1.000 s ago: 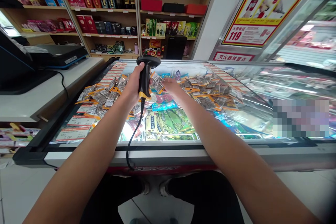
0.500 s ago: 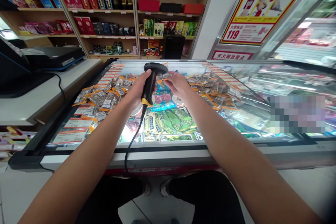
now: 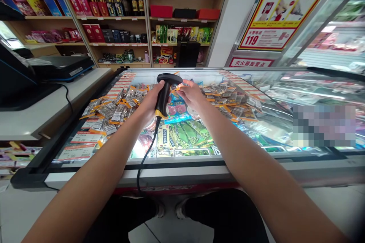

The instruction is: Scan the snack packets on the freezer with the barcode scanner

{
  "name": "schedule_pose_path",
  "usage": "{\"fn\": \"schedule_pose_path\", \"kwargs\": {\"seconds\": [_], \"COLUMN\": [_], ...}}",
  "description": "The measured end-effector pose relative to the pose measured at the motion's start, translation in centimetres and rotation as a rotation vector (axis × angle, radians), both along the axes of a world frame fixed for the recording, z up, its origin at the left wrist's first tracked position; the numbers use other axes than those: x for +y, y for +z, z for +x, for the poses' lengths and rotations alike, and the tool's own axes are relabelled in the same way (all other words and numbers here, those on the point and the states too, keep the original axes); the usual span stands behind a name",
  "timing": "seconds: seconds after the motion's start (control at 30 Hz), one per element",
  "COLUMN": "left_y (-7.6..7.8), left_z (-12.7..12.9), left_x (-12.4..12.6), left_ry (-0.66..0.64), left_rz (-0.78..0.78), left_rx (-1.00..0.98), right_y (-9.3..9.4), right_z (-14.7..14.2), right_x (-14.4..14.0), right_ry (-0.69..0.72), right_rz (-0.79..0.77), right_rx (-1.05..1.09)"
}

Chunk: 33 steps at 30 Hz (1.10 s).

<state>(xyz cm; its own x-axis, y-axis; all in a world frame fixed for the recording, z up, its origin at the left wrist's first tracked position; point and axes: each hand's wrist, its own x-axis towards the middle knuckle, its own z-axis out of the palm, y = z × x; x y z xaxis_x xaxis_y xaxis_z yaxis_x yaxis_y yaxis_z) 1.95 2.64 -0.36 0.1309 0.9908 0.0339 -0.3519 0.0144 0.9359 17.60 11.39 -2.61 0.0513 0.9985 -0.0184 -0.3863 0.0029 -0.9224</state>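
My left hand [image 3: 150,101] is wrapped around the handle of a black and yellow barcode scanner [image 3: 163,100], its cable hanging toward me. The scanner's head points to the right, toward my right hand [image 3: 194,95]. Between the fingers of that hand is a small orange-edged packet [image 3: 177,88], partly hidden behind the scanner head. Similar clear packets with orange edges and barcode labels lie in a left pile [image 3: 115,110] and a right pile [image 3: 228,100] on the glass top. Under the glass, green ice pop packs [image 3: 189,133] and a blue pack [image 3: 176,112] show.
The chest freezer's front edge [image 3: 182,174] runs before my legs. To the left a counter [image 3: 25,121] bears a black scale [image 3: 62,67]. Shelves with bottles and boxes [image 3: 161,11] stand behind. Price labels [image 3: 82,136] lie along the freezer's left side.
The view has tilted slightly upward. The packet in my right hand has shifted and is more covered by the scanner head. My left hand keeps its grip on the scanner.
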Motion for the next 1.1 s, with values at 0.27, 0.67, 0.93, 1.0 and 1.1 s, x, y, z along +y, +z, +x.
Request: {"fn": "schedule_pose_path", "kwargs": {"seconds": [0.27,0.67,0.93,1.0,1.1], "left_y": [0.9,3.5,3.6,3.6,3.6], "left_z": [-0.3,-3.3,-2.7,-2.6,-2.6], "left_x": [-0.2,0.1,-0.1,-0.1,-0.1], "left_ry": [0.03,0.235,0.266,0.271,0.263], "left_rz": [-0.002,0.074,0.026,0.017,0.024], "left_rx": [-0.025,-0.155,-0.158,-0.139,-0.133], "right_y": [0.5,3.6,0.8,-0.4,-1.4], "right_z": [0.5,8.3,-2.5,-5.1,-6.8], "right_x": [0.4,0.0,-3.5,-4.1,-4.4], "right_ry": [-0.083,-0.515,0.097,0.183,0.205], "right_rz": [0.008,0.203,0.474,0.32,0.227], "right_rx": [-0.124,-1.256,-1.249,-1.137,-1.087]}}
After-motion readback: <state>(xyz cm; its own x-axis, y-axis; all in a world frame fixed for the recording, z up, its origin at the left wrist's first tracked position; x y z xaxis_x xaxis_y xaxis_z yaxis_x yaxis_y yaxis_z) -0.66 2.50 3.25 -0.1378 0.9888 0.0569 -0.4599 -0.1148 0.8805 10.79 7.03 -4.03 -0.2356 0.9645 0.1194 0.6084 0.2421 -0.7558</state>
